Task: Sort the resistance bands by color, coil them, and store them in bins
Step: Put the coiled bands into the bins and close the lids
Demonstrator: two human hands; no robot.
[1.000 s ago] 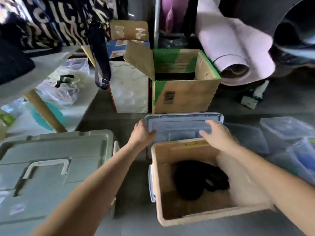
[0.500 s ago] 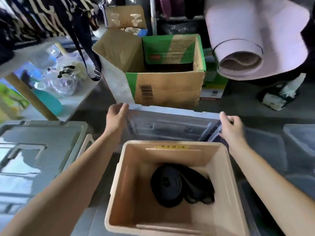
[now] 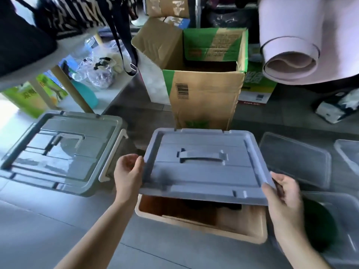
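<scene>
Both hands held a grey lid (image 3: 206,167) over the beige bin (image 3: 249,220).

Below the hands the bin showed only its near part, with black resistance bands (image 3: 206,205) visible in the gap under the lid. The left hand (image 3: 128,171) gripped the lid's left edge, fingers curled round it; the right hand (image 3: 283,193) pinched its near right corner. Just right of that hand stood a clear bin (image 3: 340,208) holding a dark green band (image 3: 314,228). Left of the left hand lay a closed grey-green box (image 3: 62,152); beyond the lid, a cardboard box (image 3: 204,94).
</scene>
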